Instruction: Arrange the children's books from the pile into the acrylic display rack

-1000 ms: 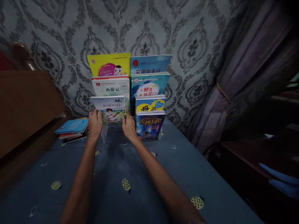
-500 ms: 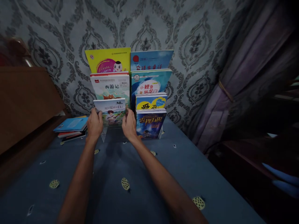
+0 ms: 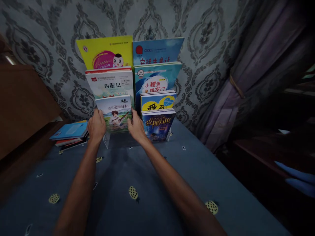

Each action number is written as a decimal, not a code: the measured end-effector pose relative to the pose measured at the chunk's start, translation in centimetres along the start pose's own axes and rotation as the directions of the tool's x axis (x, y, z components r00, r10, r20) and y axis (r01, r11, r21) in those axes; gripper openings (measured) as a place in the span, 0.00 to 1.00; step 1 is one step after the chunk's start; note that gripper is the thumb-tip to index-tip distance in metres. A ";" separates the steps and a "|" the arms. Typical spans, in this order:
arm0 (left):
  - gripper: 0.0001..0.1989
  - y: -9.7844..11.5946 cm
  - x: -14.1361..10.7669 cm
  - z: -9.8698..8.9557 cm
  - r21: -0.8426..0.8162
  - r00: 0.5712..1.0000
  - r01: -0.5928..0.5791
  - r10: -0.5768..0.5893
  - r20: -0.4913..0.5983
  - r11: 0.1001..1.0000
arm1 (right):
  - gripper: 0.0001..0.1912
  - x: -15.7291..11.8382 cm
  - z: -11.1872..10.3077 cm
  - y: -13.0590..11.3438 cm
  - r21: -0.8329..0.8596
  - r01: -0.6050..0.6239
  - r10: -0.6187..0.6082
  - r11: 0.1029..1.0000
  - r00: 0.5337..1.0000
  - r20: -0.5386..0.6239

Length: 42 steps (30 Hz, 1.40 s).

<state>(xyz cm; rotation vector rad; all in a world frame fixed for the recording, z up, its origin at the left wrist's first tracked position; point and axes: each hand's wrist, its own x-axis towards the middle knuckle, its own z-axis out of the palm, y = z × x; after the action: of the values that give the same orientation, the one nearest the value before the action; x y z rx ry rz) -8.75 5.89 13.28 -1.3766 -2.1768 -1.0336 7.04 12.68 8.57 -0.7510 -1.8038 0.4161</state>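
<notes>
My left hand (image 3: 96, 127) and my right hand (image 3: 136, 127) grip the two side edges of a book with a guitar player on its cover (image 3: 117, 114). That book stands upright at the front of the left column of a clear stepped rack (image 3: 105, 141). Behind it rise a white book (image 3: 112, 84) and a yellow book (image 3: 105, 52). The right column holds a dark blue book (image 3: 158, 126), a yellow and blue book (image 3: 155, 102), a teal book (image 3: 157, 78) and a blue book (image 3: 157, 50).
Left of the rack lies a small pile of books (image 3: 71, 130) on the blue patterned cloth (image 3: 118, 209). A brown wooden box or cabinet (image 3: 24, 105) stands at the far left. A patterned wall is behind, and a tied curtain (image 3: 226, 108) hangs at the right.
The rack and books appear larger and higher as the view has shifted. Both hands keep hold of the guitar player book, and more of its cover shows.
</notes>
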 end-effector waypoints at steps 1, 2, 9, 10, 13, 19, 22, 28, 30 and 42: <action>0.15 0.0 0.0 0.0 0.015 1.000 0.000 0.000 0.006 1.000 | 0.27 0.0 -0.1 -0.1 -0.012 0.004 -0.004 1.000 1.000 0.002; 0.15 0.0 0.1 -0.1 0.027 1.000 -0.006 0.006 0.013 1.000 | 0.27 0.0 -0.3 -0.1 -0.025 0.008 -0.008 1.000 1.000 0.008; 0.16 -0.9 0.3 0.2 0.031 0.996 -0.091 0.091 0.006 0.995 | 0.23 0.2 -1.1 -1.0 -0.129 -0.021 0.031 0.991 0.997 0.075; 0.16 -0.9 0.3 0.2 0.028 0.995 -0.098 0.098 0.002 0.995 | 0.22 0.2 -1.2 -1.1 -0.140 -0.030 0.043 0.990 0.996 0.084; 0.17 -1.0 0.1 0.2 0.033 0.995 -0.103 0.102 0.014 0.994 | 0.22 0.4 -1.6 -1.5 -0.151 -0.038 0.056 0.988 0.991 0.120; 0.21 -2.1 -1.9 -1.4 -0.051 0.992 -0.105 0.108 0.060 0.993 | 0.30 0.7 -2.1 -2.2 -0.078 0.006 0.002 0.997 0.995 0.098; 0.23 -4.2 -4.4 -2.7 -0.005 0.991 -0.085 0.085 0.100 0.996 | 0.31 0.9 -2.3 -2.3 -0.053 0.042 -0.037 0.998 0.995 0.096; 0.19 -10.3 -9.3 -4.3 0.355 0.930 -0.008 -0.123 0.346 0.935 | 0.29 1.3 -3.1 -2.6 -0.071 -0.021 0.031 0.997 0.989 0.144; 0.19 -12.1 -9.7 -4.4 0.413 0.923 0.005 -0.163 0.350 0.911 | 0.30 1.4 -3.4 -2.5 -0.043 -0.037 0.043 0.998 0.987 0.152; 0.39 -17.9 -1.9 0.9 0.530 0.866 -0.139 -0.158 0.475 0.836 | 0.29 0.6 -5.4 -5.0 0.028 0.226 -0.226 0.974 0.974 -0.004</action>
<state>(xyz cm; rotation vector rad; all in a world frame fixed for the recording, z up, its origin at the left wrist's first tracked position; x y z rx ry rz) -23.66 0.81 4.53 -1.4399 -2.5511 0.0239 10.52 9.00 13.92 -0.5185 -1.8543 0.2901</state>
